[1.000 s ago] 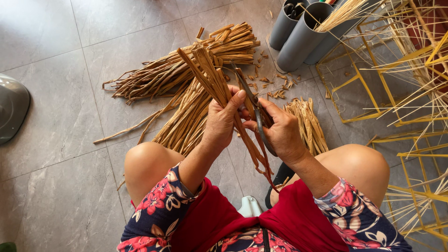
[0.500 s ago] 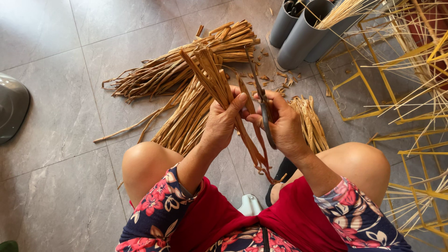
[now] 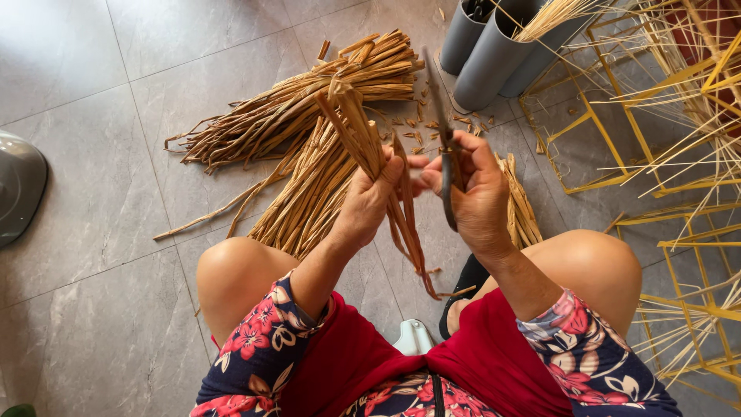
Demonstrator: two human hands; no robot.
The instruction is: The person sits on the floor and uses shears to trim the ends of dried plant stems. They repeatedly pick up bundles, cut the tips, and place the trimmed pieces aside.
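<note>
My left hand [image 3: 369,199] grips a small bundle of dried brown plant strips [image 3: 356,127] that stands upright between my knees, its lower ends hanging down to about knee height. My right hand [image 3: 477,193] holds dark metal scissors [image 3: 442,147], blades pointing up and away, right beside the bundle. The fingertips of both hands nearly touch at the strips. Below and behind the hands lie larger heaps of the same strips [image 3: 305,116] on the grey tiled floor.
Grey plastic pipes [image 3: 494,54] holding pale straws stand at the top right. Yellow wire frames [image 3: 641,116] with thin straw sticks fill the right side. A grey rounded object [image 3: 19,185] sits at the left edge. Short cut scraps [image 3: 421,127] litter the tiles.
The scissors have swung up from pointing down along the strips to pointing upward. Both hands have risen slightly and the bundle has shifted a little with them.
</note>
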